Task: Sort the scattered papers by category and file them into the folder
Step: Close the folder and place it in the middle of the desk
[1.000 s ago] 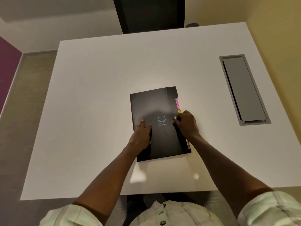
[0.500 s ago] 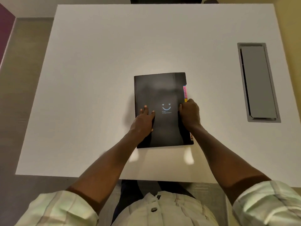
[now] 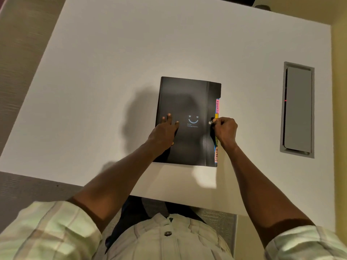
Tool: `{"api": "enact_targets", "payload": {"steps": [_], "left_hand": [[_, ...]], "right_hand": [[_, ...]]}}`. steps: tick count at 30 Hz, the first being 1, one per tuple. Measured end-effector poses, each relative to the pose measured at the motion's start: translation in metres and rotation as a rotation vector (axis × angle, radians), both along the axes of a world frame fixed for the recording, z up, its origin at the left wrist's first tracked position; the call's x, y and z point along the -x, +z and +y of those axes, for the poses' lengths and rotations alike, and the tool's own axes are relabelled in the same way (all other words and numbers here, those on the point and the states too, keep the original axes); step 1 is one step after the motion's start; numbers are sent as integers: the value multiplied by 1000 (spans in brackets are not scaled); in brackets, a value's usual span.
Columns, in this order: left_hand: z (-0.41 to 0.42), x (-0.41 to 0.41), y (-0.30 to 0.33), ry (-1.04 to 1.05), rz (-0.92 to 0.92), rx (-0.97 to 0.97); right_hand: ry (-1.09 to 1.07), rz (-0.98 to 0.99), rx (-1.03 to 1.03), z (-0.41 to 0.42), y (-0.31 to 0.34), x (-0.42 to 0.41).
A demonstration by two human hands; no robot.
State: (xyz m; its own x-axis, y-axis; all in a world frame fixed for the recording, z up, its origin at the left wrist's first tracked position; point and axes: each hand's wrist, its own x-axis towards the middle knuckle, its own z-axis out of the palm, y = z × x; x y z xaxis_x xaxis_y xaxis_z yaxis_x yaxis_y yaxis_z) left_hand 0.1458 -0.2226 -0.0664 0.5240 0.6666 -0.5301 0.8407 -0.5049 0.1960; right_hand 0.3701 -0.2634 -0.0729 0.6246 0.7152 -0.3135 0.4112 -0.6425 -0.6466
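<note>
At the folder's (image 3: pixel 187 109) right edge, the right hand (image 3: pixel 225 131) pinches the snap strap (image 3: pixel 212 122) and should press squarely, while the flat, open left hand (image 3: pixel 165 131) steadies the cover.

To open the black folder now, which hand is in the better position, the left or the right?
Probably the right hand: it already pinches the snap closure at the folder's tabbed right edge, where the cover seems to open. The left hand lies flat on the cover near the spine side, better suited to steadying it.
</note>
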Motion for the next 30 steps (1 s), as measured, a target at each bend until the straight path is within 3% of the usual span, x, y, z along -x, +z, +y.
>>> {"api": "enact_targets", "payload": {"steps": [13, 20, 24, 30], "left_hand": [[1, 0, 1, -4, 2, 20], [0, 1, 0, 0, -2, 22], [-1, 1, -1, -9, 4, 15], [0, 2, 0, 0, 1, 28]], "right_hand": [[31, 8, 41, 1, 1, -1], [410, -227, 36, -18, 10, 29], [343, -252, 145, -9, 20, 38], [226, -178, 43, -13, 12, 31]]}}
